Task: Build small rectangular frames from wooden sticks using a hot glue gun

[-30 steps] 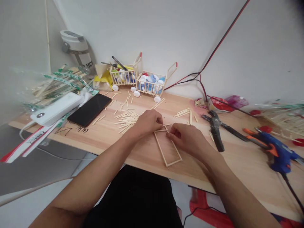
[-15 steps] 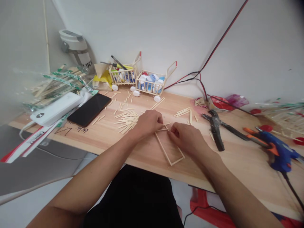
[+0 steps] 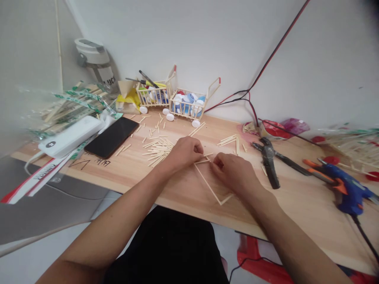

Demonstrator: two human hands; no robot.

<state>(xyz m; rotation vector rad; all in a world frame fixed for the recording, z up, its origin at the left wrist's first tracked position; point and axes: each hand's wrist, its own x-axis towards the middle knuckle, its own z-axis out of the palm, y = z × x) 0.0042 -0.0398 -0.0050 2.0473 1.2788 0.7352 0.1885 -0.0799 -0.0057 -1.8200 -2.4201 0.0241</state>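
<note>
A rectangular frame of thin wooden sticks (image 3: 208, 185) lies at the front of the wooden table between my hands. My left hand (image 3: 186, 150) is closed, fingers curled at the frame's far left corner beside short sticks. The fingers of my right hand (image 3: 229, 167) pinch at the far right corner, and that hand covers most of the frame's right side. Both sets of fingertips are partly hidden. A fan-shaped pile of short sticks (image 3: 158, 150) spreads just left of my left hand.
Two small stick carts (image 3: 185, 108) hold bottle caps at the back. Pliers (image 3: 269, 163) and a blue glue gun (image 3: 349, 193) lie to the right. On the left are a black phone (image 3: 112, 136), a white power bank (image 3: 71, 134), bagged sticks (image 3: 68, 104) and a lidded cup (image 3: 96, 63).
The near end of the stick frame has swung to the right, so its near right corner now goes behind my right hand. Both hands stay almost in place.
</note>
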